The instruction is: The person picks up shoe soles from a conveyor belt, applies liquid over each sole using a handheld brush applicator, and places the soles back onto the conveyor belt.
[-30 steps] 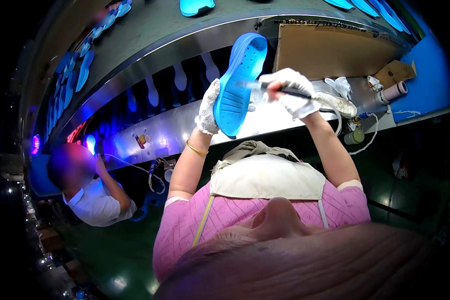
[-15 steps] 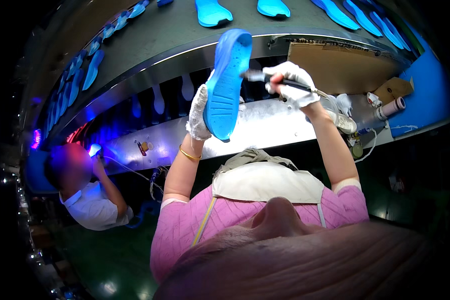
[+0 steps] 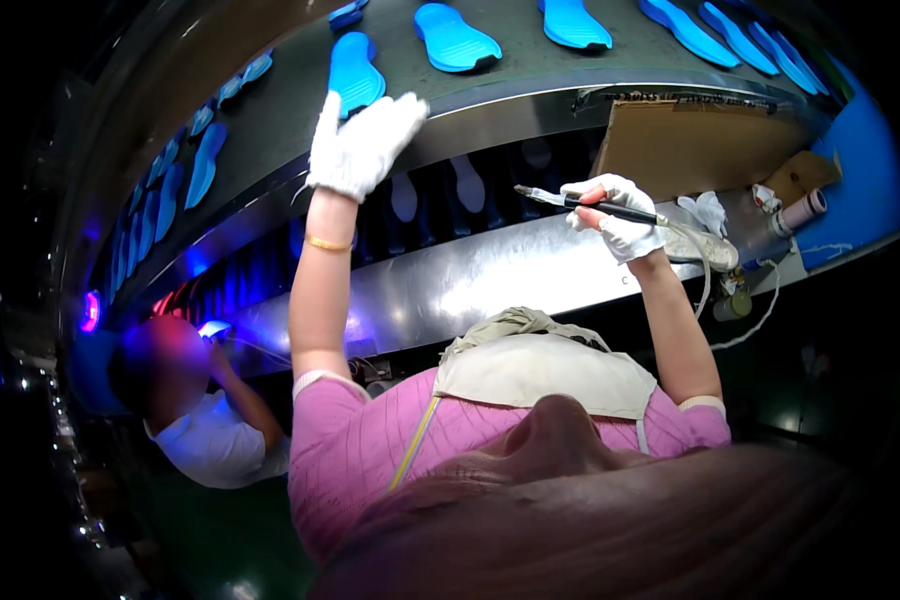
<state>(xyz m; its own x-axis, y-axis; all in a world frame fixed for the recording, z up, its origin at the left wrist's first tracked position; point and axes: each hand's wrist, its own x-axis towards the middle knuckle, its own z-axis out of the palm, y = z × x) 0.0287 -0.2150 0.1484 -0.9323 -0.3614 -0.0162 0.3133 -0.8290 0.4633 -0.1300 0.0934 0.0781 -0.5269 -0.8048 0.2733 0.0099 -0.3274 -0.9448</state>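
One left hand and one right hand; one brush-tipped tool; one bracelet; one cardboard sheet; one co-worker. The belt bears three broad blue soles at far middle, with part of another, and at least three at right; those at left overlap too closely to count.

Dark print edging the cardboard panel cannot be read.

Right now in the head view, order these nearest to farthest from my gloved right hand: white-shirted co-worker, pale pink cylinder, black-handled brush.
1. Black-handled brush, held in the right hand.
2. Pale pink cylinder, to the hand's right.
3. White-shirted co-worker, far left.
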